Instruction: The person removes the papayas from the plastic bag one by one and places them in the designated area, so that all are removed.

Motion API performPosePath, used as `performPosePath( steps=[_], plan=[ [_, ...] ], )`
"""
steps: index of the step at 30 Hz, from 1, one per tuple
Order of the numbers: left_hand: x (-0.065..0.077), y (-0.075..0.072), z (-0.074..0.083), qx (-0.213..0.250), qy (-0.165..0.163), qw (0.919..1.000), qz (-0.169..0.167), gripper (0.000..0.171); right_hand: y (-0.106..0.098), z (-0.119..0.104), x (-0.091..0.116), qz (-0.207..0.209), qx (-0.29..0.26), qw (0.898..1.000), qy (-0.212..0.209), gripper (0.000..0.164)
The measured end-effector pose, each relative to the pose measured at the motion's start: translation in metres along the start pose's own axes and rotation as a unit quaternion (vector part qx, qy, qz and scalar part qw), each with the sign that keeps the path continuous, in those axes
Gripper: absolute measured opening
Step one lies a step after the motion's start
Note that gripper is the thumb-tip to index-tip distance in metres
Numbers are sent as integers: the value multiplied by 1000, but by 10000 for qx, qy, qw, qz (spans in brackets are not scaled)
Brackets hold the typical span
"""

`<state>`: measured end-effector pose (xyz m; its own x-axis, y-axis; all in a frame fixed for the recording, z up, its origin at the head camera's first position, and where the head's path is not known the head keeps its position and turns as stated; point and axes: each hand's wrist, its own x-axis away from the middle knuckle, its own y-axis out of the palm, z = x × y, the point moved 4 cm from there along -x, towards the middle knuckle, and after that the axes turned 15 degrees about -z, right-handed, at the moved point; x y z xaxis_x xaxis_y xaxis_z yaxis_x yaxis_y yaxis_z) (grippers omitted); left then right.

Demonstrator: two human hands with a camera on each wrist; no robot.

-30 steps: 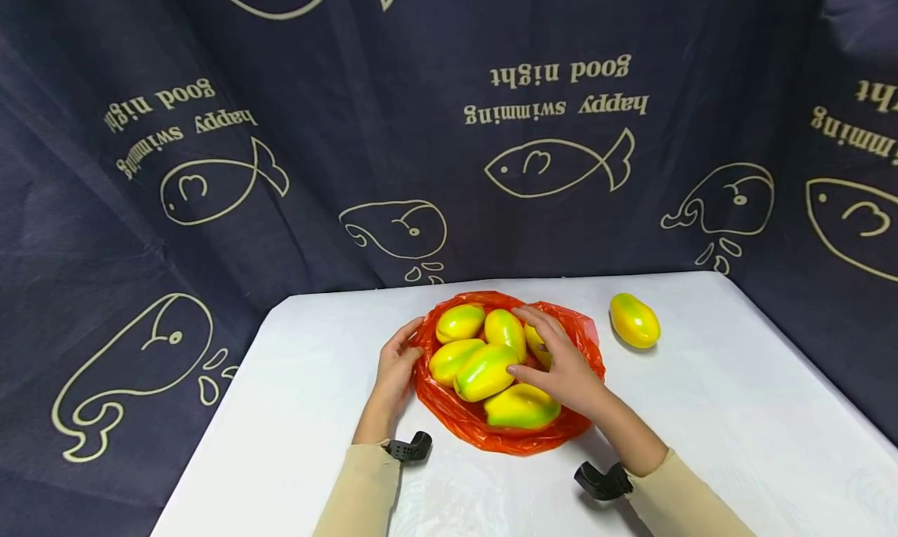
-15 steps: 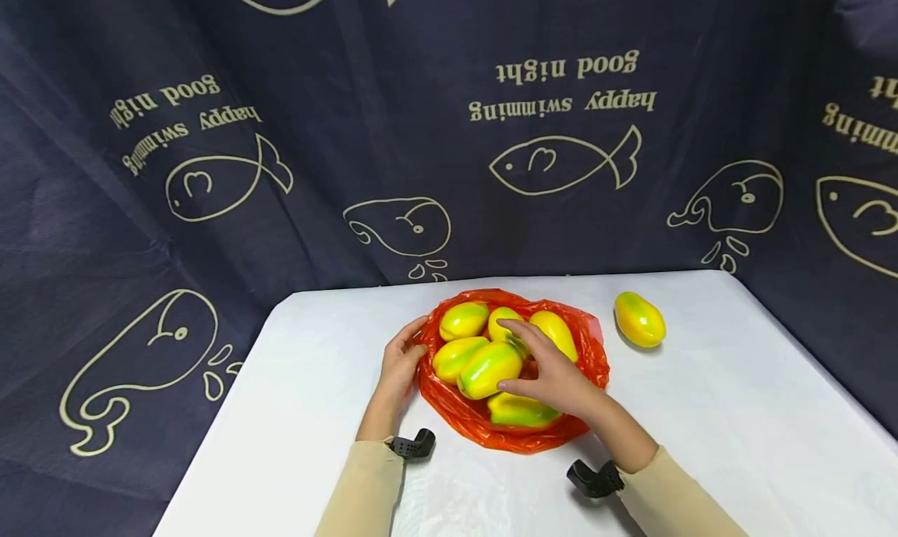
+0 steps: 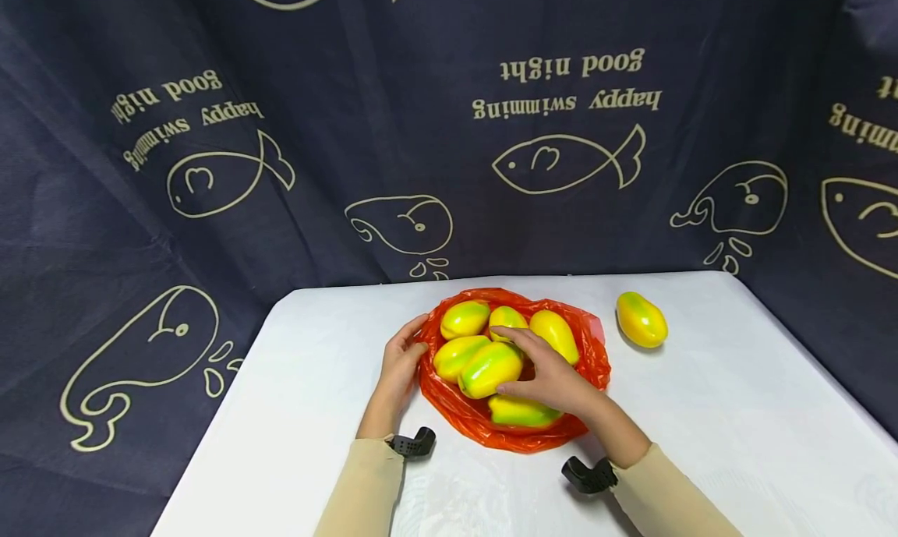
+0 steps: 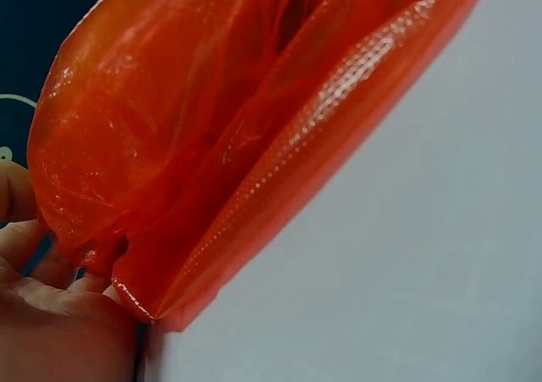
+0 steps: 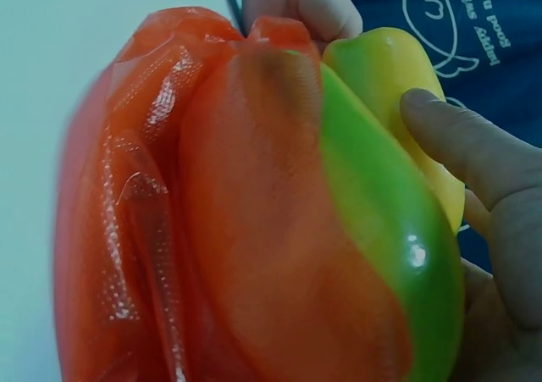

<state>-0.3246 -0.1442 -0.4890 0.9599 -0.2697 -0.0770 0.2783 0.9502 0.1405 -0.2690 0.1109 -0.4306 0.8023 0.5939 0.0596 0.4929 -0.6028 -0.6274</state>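
Several glossy yellow-green papayas lie in an open red plastic bag (image 3: 456,422). My left hand (image 3: 401,365) holds the bag's left side, and in the left wrist view its fingers (image 4: 51,268) are bent against the crumpled red plastic. My right hand (image 3: 554,373) is over the bag, thumb and fingers around the topmost papaya (image 3: 486,370). In the right wrist view the thumb presses on that papaya (image 5: 385,69), while its other fingers are largely hidden behind the fruit. A nearer papaya (image 3: 522,412) sits lower in the bag, beneath the right hand.
One loose papaya (image 3: 641,319) rests on the white table (image 3: 701,412), right of the bag. Behind the table hangs a dark blue curtain (image 3: 421,116) printed with fish and whales. Each wrist carries a black camera mount (image 3: 589,475).
My right hand has moved left from the papaya at the right of the bag, coming down around the topmost one. My left hand keeps its place at the bag's left side.
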Motion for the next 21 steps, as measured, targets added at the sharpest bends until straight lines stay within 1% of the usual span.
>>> performPosePath(
  steps=[5, 13, 21],
  plan=[
    [0, 1, 1, 19, 31, 10000, 31, 55, 1, 2, -1, -80, -35, 10000, 8, 85],
    [-2, -1, -3, 37, 34, 10000, 84, 55, 1, 7, -2, -42, -20, 9999, -130, 69],
    [-1, -1, -2, -32, 0, 10000, 51, 54, 1, 9, -2, 164, -8, 9997, -170, 69]
  ],
)
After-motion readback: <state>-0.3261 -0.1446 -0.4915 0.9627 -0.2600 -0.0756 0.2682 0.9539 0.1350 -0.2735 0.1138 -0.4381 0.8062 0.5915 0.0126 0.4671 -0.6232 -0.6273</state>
